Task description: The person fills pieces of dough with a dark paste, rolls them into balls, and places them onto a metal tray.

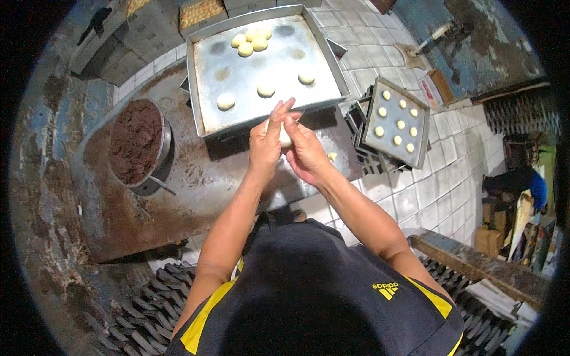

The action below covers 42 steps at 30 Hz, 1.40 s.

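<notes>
My left hand [265,149] and my right hand [307,153] are cupped together around a pale dough ball [285,140], which shows between the palms and thumbs. The fingers hide most of it. Just beyond them lies a large metal tray [255,68]. Three separate dough balls, one of them this middle ball [266,89], form a row along the tray's near side. Farther back, a cluster of dough balls [259,44] sits close together. To the left, a metal bowl [167,141] is heaped with dark brown crumbly filling [135,136], and a utensil handle [162,185] sticks out beside it.
The worn metal table [202,190] carries the bowl and large tray. A dough scrap [332,156] lies near my right hand. A smaller tray [389,126] with several dough balls rests on a rack to the right. Crates [202,13] stand at the back beyond the table.
</notes>
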Available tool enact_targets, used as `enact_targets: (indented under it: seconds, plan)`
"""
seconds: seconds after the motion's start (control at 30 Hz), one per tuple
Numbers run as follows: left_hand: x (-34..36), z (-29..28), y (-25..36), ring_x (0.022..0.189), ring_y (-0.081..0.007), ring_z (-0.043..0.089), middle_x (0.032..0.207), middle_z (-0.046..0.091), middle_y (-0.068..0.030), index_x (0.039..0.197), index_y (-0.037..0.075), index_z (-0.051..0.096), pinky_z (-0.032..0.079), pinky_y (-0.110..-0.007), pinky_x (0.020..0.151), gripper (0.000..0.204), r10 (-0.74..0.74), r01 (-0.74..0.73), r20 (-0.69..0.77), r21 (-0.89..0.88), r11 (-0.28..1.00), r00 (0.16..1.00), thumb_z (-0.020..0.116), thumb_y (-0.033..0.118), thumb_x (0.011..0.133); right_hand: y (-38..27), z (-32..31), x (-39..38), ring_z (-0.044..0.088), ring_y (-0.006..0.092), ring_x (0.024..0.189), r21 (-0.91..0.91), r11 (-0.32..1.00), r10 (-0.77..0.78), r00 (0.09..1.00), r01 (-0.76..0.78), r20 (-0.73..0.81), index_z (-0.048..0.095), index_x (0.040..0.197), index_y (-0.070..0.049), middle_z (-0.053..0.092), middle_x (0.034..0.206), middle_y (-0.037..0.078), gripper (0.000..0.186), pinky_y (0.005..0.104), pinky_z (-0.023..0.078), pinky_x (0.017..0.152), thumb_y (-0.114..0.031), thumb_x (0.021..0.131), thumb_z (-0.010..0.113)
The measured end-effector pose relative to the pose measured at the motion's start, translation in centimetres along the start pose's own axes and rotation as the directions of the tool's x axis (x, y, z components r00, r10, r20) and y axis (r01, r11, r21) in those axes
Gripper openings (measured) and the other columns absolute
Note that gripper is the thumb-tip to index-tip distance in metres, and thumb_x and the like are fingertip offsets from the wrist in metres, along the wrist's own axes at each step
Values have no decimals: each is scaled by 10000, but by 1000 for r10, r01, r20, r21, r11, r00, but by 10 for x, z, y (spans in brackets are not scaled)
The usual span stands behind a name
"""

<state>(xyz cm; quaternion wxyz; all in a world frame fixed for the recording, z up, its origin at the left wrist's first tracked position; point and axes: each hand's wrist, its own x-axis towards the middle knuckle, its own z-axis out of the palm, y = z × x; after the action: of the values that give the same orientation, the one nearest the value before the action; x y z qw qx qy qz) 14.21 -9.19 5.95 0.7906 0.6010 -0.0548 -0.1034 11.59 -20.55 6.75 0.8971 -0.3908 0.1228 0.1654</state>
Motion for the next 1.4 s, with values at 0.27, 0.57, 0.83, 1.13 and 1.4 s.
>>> enact_targets:
  seconds: [0.27,0.57,0.83,1.13,1.4]
  plan:
    - [107,-43,23,1414,-262,445,1532,491,-138,1474,18,503,410,-373,1101,502,-202,199,51,46,979,978,531,309,1066,-52,-6,110,650,155,1011,69,974,209,974,-215,87,542,1347,-67,614,1246,48,364,308,594,798,-290,1060,562]
    - [148,-109,-6,1248,-288,594,1450,535,-197,1480,6,447,477,-422,1046,617,-32,47,-167,83,995,985,657,29,900,-123,-106,319,518,434,1277,-795,-596,-120,967,113,227,493,1374,70,524,1389,259,563,493,437,1068,-326,998,628]
    - [125,-153,8,1205,-286,623,1429,564,-183,1468,58,488,483,-428,1010,607,3,33,-95,375,926,995,616,23,875,-104,-119,360,232,409,1520,-648,-675,19,886,353,463,353,1531,11,208,1657,222,610,510,204,1240,-411,1091,378]
    - [100,-157,7,1199,-279,627,1382,607,-153,1431,88,530,479,-418,1021,568,-50,125,-203,377,918,978,621,1,877,-99,-96,381,106,379,1558,-574,-793,-3,942,202,336,130,1617,-48,149,1680,202,797,593,96,1238,-555,1039,342]
    - [52,-146,8,1124,-255,660,1273,659,-161,1352,30,594,524,-393,970,434,41,97,-303,426,899,952,615,42,918,-132,-79,459,641,352,1201,-993,30,-357,929,115,97,638,1294,49,687,1240,245,665,390,475,1034,-525,962,585]
